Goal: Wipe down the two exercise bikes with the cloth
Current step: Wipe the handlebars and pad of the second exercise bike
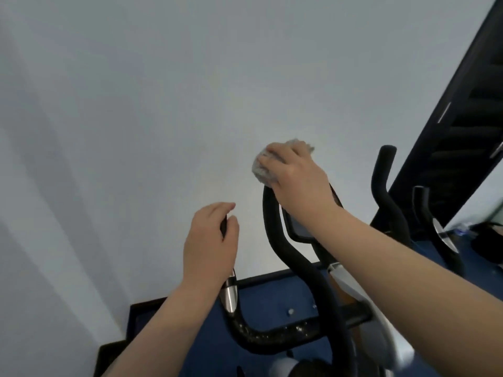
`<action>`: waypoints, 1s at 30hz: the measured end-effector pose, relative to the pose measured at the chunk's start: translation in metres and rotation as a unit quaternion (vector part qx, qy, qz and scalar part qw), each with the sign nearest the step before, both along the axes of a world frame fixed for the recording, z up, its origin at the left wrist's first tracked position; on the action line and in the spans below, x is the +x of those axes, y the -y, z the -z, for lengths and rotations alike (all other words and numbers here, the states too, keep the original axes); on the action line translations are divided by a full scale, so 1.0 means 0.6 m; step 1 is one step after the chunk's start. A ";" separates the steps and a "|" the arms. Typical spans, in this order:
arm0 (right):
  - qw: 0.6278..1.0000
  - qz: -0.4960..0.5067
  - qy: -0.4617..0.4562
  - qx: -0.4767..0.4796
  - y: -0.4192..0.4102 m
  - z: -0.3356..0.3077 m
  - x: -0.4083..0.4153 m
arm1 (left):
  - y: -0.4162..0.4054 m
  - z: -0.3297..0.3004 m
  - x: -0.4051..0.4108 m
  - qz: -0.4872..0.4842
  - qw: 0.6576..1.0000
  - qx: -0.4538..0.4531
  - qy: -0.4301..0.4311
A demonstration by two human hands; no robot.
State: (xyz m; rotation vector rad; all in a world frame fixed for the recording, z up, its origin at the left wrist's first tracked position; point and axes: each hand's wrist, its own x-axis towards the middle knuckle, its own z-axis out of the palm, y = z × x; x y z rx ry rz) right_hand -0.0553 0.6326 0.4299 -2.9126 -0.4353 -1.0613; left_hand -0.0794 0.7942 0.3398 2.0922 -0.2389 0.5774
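Note:
A black exercise bike (313, 276) stands right in front of me, with curved foam handlebars and a small console screen (299, 227). My right hand (296, 175) presses a bunched grey cloth (262, 170) onto the top end of the inner upright handlebar. My left hand (209, 243) is wrapped around the left side grip, whose silver sensor strip (230, 297) shows just below my palm. Another upright black handlebar (381, 175) rises to the right, and a further grip (424, 210) beyond it appears beside the mirror.
A plain white wall (163, 104) fills the view ahead, close behind the handlebars. A dark-framed mirror (462, 118) leans along the right edge. Blue floor (272, 295) with a dark skirting edge lies below the bike.

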 end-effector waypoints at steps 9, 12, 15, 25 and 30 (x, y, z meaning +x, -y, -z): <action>0.993 -0.071 -0.016 -0.098 0.009 0.045 -0.004 | -0.007 0.000 0.005 0.004 1.000 0.018 0.003; 0.971 -0.143 -0.189 0.015 0.028 0.049 -0.029 | -0.006 0.003 0.004 0.003 1.000 0.022 0.005; 0.975 -0.153 -0.093 0.129 0.040 0.014 -0.021 | -0.004 0.005 0.006 0.000 1.000 0.015 0.013; 0.961 -0.133 -0.236 0.065 0.044 0.021 -0.027 | -0.010 0.009 0.009 0.013 0.999 0.022 0.021; 0.983 -0.059 -0.120 0.124 0.003 0.067 -0.030 | -0.016 0.006 0.006 0.037 0.999 0.016 0.022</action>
